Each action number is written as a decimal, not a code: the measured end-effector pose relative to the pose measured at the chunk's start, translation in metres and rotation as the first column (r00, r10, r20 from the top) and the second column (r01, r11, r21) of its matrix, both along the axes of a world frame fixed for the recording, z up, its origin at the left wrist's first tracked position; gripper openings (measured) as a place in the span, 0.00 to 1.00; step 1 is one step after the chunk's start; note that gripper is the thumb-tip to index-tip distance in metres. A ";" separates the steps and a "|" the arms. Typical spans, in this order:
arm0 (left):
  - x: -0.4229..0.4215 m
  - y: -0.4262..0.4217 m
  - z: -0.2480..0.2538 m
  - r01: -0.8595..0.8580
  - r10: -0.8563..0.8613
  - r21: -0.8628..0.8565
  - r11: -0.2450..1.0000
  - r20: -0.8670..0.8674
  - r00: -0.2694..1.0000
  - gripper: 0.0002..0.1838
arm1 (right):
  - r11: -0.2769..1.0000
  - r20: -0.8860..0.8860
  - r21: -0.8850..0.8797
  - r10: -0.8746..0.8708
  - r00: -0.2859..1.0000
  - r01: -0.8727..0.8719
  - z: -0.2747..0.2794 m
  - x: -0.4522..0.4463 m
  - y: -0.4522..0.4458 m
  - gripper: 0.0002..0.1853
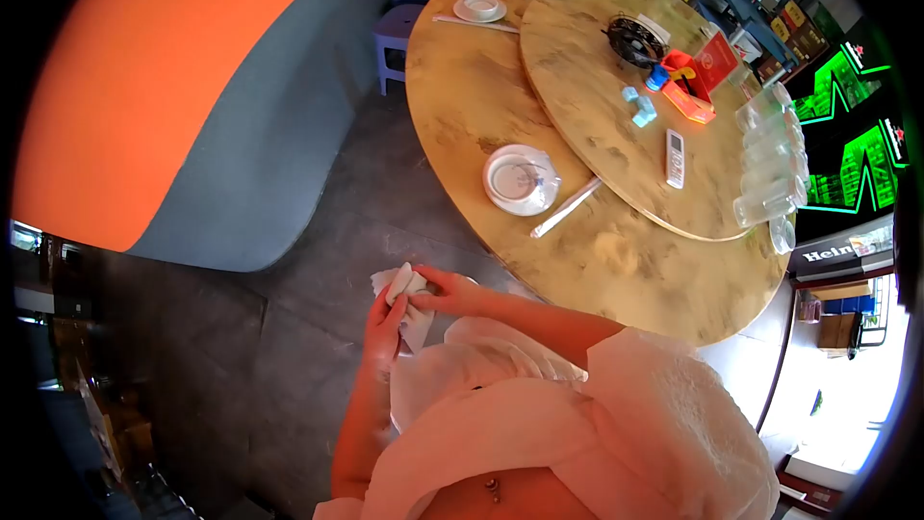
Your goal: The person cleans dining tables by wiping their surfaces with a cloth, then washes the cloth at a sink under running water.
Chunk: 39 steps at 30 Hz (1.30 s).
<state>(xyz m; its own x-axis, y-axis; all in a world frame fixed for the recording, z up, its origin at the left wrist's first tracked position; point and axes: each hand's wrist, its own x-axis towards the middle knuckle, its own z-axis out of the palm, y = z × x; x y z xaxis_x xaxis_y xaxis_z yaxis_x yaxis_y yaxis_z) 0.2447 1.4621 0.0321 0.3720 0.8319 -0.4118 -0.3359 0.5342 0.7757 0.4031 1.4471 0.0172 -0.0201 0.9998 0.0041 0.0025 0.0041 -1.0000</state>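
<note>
Both of my hands are close together in front of my lap, below the table's near edge. My left hand [385,316] is closed around a small white rounded piece [399,281], whose exact kind I cannot make out. White cloth or paper [416,329] hangs below and around the fingers, like a napkin. From the other side, my right hand [445,291] pinches this white napkin against the piece. The fingers partly hide both things. Closest on the table is a plastic-wrapped dish set [520,180], with wrapped chopsticks [566,207] beside it.
The round table [616,260] carries a turntable [587,106] with a remote control [675,159], blue cubes [639,106], an orange tray [695,108] and a black wire basket [635,39]. Several glasses [770,197] line its right side. A purple stool [397,34] and curved partition [260,164] stand left.
</note>
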 end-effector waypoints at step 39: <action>0.113 0.565 -0.080 0.887 -0.507 0.350 0.300 -0.729 0.459 0.06 | -0.342 0.949 0.277 -0.048 -0.311 0.898 -0.115 0.185 0.306 0.29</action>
<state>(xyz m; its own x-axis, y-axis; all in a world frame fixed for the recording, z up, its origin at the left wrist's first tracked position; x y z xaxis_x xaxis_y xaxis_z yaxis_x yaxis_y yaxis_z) 0.3576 2.0270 -0.0477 0.8919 0.3937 -0.2227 0.3523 -0.2958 0.8879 0.5883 1.7529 -0.0973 0.9052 -0.3375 0.2582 -0.3087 -0.9399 -0.1461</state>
